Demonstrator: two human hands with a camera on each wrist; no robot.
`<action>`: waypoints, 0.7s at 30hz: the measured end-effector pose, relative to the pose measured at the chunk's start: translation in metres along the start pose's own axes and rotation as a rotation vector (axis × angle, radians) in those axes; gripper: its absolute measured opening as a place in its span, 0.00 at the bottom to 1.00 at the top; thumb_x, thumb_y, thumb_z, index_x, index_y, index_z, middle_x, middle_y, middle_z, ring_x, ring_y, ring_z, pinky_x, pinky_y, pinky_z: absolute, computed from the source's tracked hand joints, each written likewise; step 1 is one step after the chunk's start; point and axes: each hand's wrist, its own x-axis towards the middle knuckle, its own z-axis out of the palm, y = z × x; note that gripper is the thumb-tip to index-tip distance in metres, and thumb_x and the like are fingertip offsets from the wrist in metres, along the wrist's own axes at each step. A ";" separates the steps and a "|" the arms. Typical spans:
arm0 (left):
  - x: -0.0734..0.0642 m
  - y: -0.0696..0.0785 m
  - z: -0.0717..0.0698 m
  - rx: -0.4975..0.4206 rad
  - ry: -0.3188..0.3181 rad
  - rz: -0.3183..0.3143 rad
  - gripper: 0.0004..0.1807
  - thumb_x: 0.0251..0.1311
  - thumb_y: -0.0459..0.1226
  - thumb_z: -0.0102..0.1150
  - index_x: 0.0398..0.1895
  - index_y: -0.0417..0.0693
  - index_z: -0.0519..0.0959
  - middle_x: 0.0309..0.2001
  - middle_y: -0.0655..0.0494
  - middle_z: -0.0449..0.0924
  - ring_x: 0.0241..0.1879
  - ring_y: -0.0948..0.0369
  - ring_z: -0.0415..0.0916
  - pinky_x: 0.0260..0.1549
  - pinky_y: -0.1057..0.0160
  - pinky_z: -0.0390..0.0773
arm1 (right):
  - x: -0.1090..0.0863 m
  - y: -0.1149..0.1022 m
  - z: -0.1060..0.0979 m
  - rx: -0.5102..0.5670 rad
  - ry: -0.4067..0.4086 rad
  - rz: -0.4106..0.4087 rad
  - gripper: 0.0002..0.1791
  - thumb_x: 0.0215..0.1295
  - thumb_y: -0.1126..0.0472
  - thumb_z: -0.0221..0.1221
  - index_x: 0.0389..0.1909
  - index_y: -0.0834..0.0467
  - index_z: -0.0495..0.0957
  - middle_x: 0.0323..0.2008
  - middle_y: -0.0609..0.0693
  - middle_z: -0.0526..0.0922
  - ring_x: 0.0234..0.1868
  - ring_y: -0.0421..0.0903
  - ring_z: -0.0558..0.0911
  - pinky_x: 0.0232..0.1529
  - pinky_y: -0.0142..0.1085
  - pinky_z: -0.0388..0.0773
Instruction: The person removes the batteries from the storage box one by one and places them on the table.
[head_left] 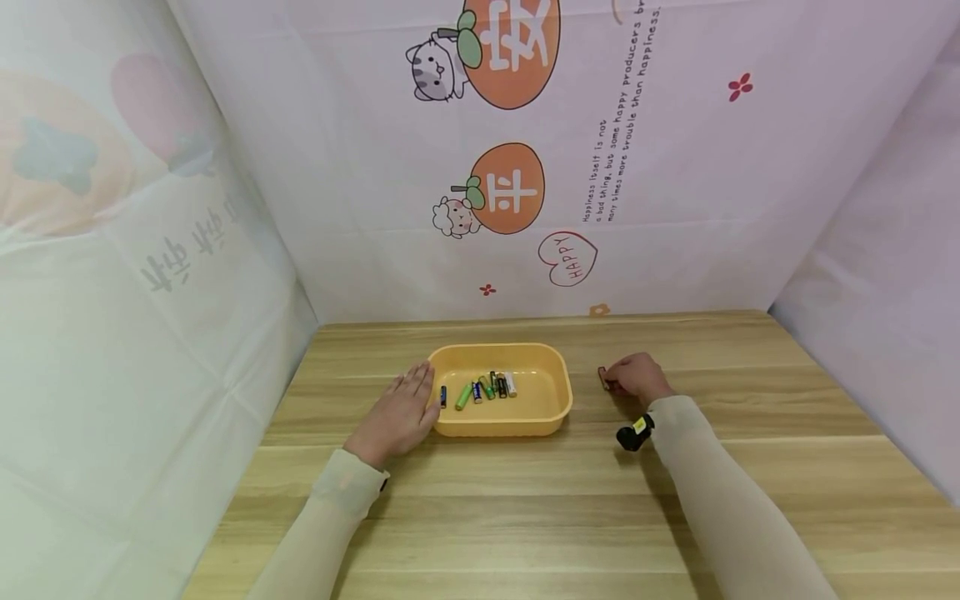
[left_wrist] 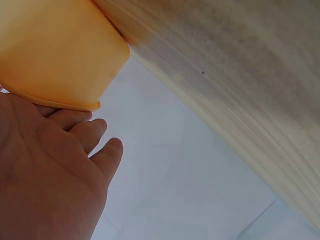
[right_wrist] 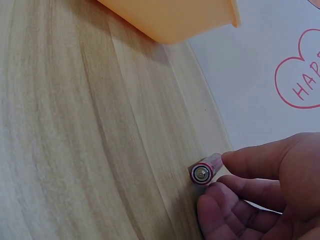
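Observation:
A yellow plastic basin (head_left: 498, 428) stands on the wooden table, with several small batteries lying in it, among them a green battery (head_left: 463, 397) and a white battery (head_left: 511, 384). My left hand (head_left: 396, 415) rests on the basin's left rim, its fingers extended. In the left wrist view, the fingertips lie against the rim of the basin (left_wrist: 60, 50). Right of the basin, my right hand (head_left: 637, 377) pinches a red battery (head_left: 603, 378) between thumb and fingers, low at the tabletop. One metal end of that battery (right_wrist: 202, 172) faces the right wrist camera.
The wooden table (head_left: 480, 517) reaches back to a white printed cloth (head_left: 375, 208), which hangs behind it and along both sides. A black wrist camera (head_left: 634, 433) is strapped at the right sleeve cuff.

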 end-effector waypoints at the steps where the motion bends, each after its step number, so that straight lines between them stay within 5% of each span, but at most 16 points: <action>1: 0.000 0.000 0.000 0.000 -0.001 -0.002 0.35 0.76 0.49 0.32 0.76 0.36 0.45 0.76 0.44 0.42 0.75 0.50 0.41 0.70 0.50 0.45 | 0.000 0.000 0.000 0.010 -0.002 -0.001 0.15 0.63 0.62 0.59 0.42 0.70 0.84 0.27 0.52 0.83 0.29 0.45 0.81 0.32 0.36 0.79; 9: 0.000 -0.001 0.001 -0.006 -0.002 -0.008 0.35 0.76 0.49 0.31 0.76 0.37 0.44 0.76 0.45 0.41 0.75 0.51 0.39 0.70 0.51 0.43 | 0.000 0.006 -0.004 0.043 -0.004 -0.015 0.17 0.62 0.64 0.57 0.47 0.71 0.81 0.34 0.56 0.83 0.30 0.45 0.81 0.31 0.36 0.81; 16: 0.000 -0.001 0.002 -0.005 0.004 -0.004 0.34 0.76 0.49 0.32 0.76 0.37 0.45 0.76 0.45 0.41 0.75 0.50 0.41 0.70 0.50 0.45 | 0.000 0.009 -0.008 -0.084 0.007 -0.072 0.16 0.65 0.64 0.56 0.48 0.69 0.82 0.40 0.59 0.84 0.33 0.48 0.80 0.32 0.37 0.76; 21: -0.001 0.000 0.001 -0.014 0.006 0.000 0.35 0.76 0.49 0.31 0.76 0.36 0.45 0.76 0.44 0.42 0.75 0.50 0.41 0.70 0.50 0.45 | -0.004 0.004 -0.010 -0.117 0.011 -0.118 0.15 0.66 0.63 0.51 0.39 0.67 0.84 0.33 0.55 0.83 0.27 0.47 0.75 0.30 0.38 0.70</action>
